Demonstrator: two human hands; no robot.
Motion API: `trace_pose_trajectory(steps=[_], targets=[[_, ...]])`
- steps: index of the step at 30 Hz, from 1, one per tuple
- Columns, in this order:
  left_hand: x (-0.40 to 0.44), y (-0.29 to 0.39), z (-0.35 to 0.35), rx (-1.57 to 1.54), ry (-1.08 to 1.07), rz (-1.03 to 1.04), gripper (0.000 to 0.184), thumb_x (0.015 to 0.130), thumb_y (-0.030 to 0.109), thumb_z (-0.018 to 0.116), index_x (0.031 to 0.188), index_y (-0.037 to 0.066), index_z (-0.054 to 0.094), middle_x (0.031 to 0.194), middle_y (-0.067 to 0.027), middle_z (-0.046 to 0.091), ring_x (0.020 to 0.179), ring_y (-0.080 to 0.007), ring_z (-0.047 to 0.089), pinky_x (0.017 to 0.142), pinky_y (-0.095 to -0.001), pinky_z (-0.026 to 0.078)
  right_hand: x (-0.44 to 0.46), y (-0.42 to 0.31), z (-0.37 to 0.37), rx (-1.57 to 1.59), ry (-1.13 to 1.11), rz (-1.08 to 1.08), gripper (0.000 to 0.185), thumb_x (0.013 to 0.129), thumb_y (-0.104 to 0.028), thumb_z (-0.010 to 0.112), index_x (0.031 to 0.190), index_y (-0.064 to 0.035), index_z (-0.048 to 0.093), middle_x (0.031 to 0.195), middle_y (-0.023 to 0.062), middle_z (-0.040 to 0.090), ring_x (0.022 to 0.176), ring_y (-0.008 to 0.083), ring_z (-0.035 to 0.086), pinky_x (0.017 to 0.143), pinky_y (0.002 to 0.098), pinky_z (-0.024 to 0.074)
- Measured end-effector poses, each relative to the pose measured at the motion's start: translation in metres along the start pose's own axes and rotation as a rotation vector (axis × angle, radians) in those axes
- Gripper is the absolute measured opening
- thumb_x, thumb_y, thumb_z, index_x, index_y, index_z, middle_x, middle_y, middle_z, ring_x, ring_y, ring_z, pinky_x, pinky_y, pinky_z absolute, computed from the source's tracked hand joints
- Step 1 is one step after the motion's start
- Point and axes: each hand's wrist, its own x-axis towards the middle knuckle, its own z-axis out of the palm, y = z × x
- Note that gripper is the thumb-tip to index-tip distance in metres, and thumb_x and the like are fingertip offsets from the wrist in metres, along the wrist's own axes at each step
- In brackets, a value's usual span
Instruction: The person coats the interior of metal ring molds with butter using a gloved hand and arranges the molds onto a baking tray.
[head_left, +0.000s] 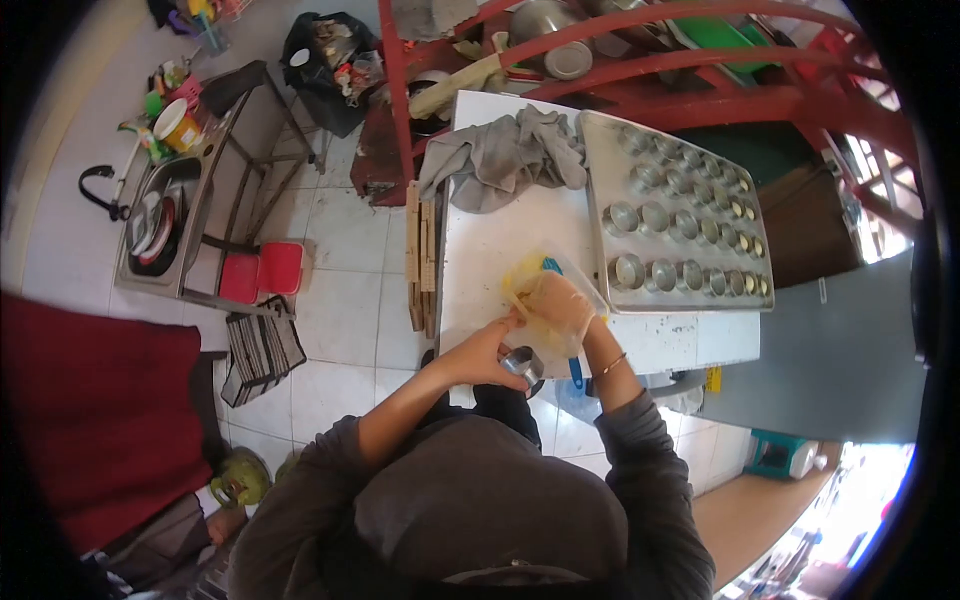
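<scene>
My left hand (485, 354) is closed round a small round metal mould (522, 368), tilted near the table's front edge. Beside it, a translucent plastic container (590, 290) with something pale yellow in it rests on the white table. My right hand (562, 303) reaches into this container, and its fingers are hidden. A blue piece (552, 265) shows at the container's far side. A blue handle (575, 372) sticks out at the near side; whether the two are one tool I cannot tell.
A metal tray (598, 235) with rows of small metal moulds lies at the table's right. Grey cloths (505, 160) lie at the back of the white table (480, 250). Red railings (680, 75) stand behind. On the left are a sink (130, 230) and a red stool (280, 268).
</scene>
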Motion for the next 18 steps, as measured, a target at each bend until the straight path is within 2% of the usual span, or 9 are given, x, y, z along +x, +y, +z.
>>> trace_pose_trajectory(steps=[2, 5, 7, 8, 10, 11, 14, 16, 18], targets=[[-0.001, -0.003, -0.001, 0.024, 0.021, 0.011, 0.108, 0.062, 0.014, 0.088, 0.143, -0.006, 0.020, 0.137, -0.0199, 0.041, 0.108, -0.0281, 0.057, 0.088, -0.0369, 0.051, -0.008, 0.021, -0.002, 0.017, 0.060, -0.283, 0.026, 0.076, -0.022, 0.065, 0.097, -0.0068, 0.068, 0.099, 0.0139, 0.067, 0.092, 0.0314, 0.062, 0.081, 0.0387, 0.0488], [-0.009, -0.004, -0.006, 0.032, 0.035, -0.062, 0.103, 0.062, 0.014, 0.088, 0.141, -0.006, 0.024, 0.129, -0.0186, 0.049, 0.108, -0.0259, 0.057, 0.089, -0.0364, 0.051, -0.033, 0.000, -0.027, 0.112, 0.386, -0.430, 0.026, 0.075, -0.018, 0.067, 0.098, -0.0072, 0.068, 0.101, 0.0120, 0.066, 0.098, 0.0300, 0.061, 0.087, 0.0373, 0.0469], [-0.023, 0.005, -0.015, -0.031, 0.046, -0.143, 0.088, 0.066, 0.011, 0.086, 0.136, -0.003, 0.035, 0.119, -0.0145, 0.056, 0.108, -0.0225, 0.057, 0.089, -0.0354, 0.050, -0.054, -0.002, -0.027, 0.100, 0.495, -0.226, 0.022, 0.072, -0.011, 0.066, 0.092, -0.0021, 0.065, 0.102, 0.0144, 0.065, 0.097, 0.0292, 0.059, 0.085, 0.0363, 0.0473], [-0.029, 0.013, -0.020, -0.160, 0.059, -0.087, 0.084, 0.066, 0.011, 0.086, 0.133, -0.005, 0.038, 0.118, -0.0149, 0.056, 0.107, -0.0223, 0.058, 0.091, -0.0349, 0.049, -0.064, -0.005, -0.024, 0.097, 0.553, -0.123, 0.020, 0.071, -0.008, 0.066, 0.089, 0.0005, 0.064, 0.103, 0.0157, 0.064, 0.097, 0.0288, 0.059, 0.085, 0.0358, 0.0476], [-0.038, 0.032, -0.026, -0.423, 0.083, 0.014, 0.076, 0.065, 0.011, 0.086, 0.127, -0.007, 0.045, 0.116, -0.0158, 0.058, 0.105, -0.0217, 0.058, 0.093, -0.0340, 0.048, -0.088, -0.045, -0.030, 0.668, 0.687, 0.107, 0.020, 0.075, -0.006, 0.067, 0.093, 0.0001, 0.066, 0.098, 0.0134, 0.066, 0.094, 0.0264, 0.061, 0.083, 0.0335, 0.0485], [-0.039, 0.050, -0.025, -0.583, 0.093, 0.116, 0.067, 0.068, 0.004, 0.083, 0.124, -0.004, 0.048, 0.114, -0.0100, 0.057, 0.106, -0.0197, 0.058, 0.096, -0.0335, 0.045, -0.099, -0.066, -0.041, 0.880, 0.678, 0.147, 0.020, 0.076, -0.005, 0.068, 0.094, 0.0008, 0.066, 0.097, 0.0126, 0.066, 0.092, 0.0244, 0.061, 0.081, 0.0322, 0.0486], [-0.026, 0.079, -0.020, -0.287, 0.239, 0.440, 0.069, 0.065, 0.009, 0.085, 0.124, 0.002, 0.050, 0.109, -0.0051, 0.056, 0.105, -0.0185, 0.057, 0.093, -0.0328, 0.046, -0.123, -0.118, -0.071, 1.354, 0.560, 0.110, 0.019, 0.077, -0.002, 0.069, 0.094, 0.0047, 0.066, 0.093, 0.0112, 0.067, 0.087, 0.0167, 0.062, 0.078, 0.0278, 0.0486], [-0.026, 0.107, -0.016, -0.043, 0.241, 0.488, 0.068, 0.064, 0.009, 0.085, 0.123, 0.005, 0.052, 0.112, -0.0045, 0.056, 0.102, -0.0158, 0.056, 0.087, -0.0309, 0.045, -0.130, -0.130, -0.071, 0.935, 0.655, 0.082, 0.020, 0.075, -0.001, 0.070, 0.094, 0.0060, 0.066, 0.092, 0.0089, 0.067, 0.084, 0.0126, 0.061, 0.076, 0.0263, 0.0485], [-0.027, 0.130, -0.011, 0.123, 0.217, 0.554, 0.068, 0.062, 0.010, 0.086, 0.122, 0.007, 0.055, 0.112, -0.0047, 0.056, 0.098, -0.0150, 0.056, 0.084, -0.0296, 0.045, -0.131, -0.137, -0.065, 0.831, 0.729, 0.107, 0.022, 0.073, -0.001, 0.072, 0.093, 0.0061, 0.067, 0.091, 0.0086, 0.068, 0.082, 0.0124, 0.062, 0.074, 0.0259, 0.0489]])
